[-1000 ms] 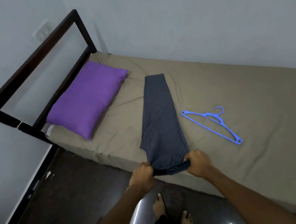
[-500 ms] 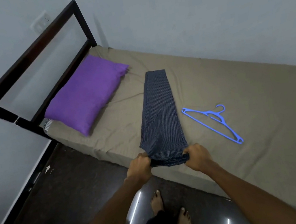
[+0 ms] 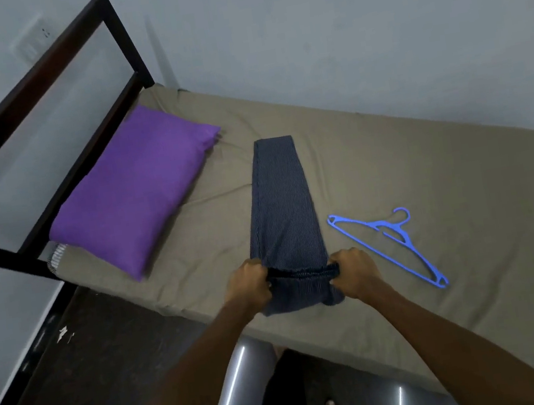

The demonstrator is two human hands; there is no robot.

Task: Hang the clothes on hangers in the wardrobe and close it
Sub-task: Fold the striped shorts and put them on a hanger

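walls (image 3: 334, 12): pale grey | floor (image 3: 85, 361): dark, glossy | bed (image 3: 425, 157): olive sheet, dark headboard (image 3: 31, 74)

**Trousers and hanger: condition on the bed**

Dark pinstriped trousers (image 3: 282, 207), folded lengthwise, lie flat and run away from me; I have the gathered waistband end lifted. Blue plastic hanger (image 3: 390, 243) lies flat just right of them, hook pointing away.

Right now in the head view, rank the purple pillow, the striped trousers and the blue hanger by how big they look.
1. purple pillow
2. striped trousers, slightly smaller; the near end is bunched
3. blue hanger, a thin frame
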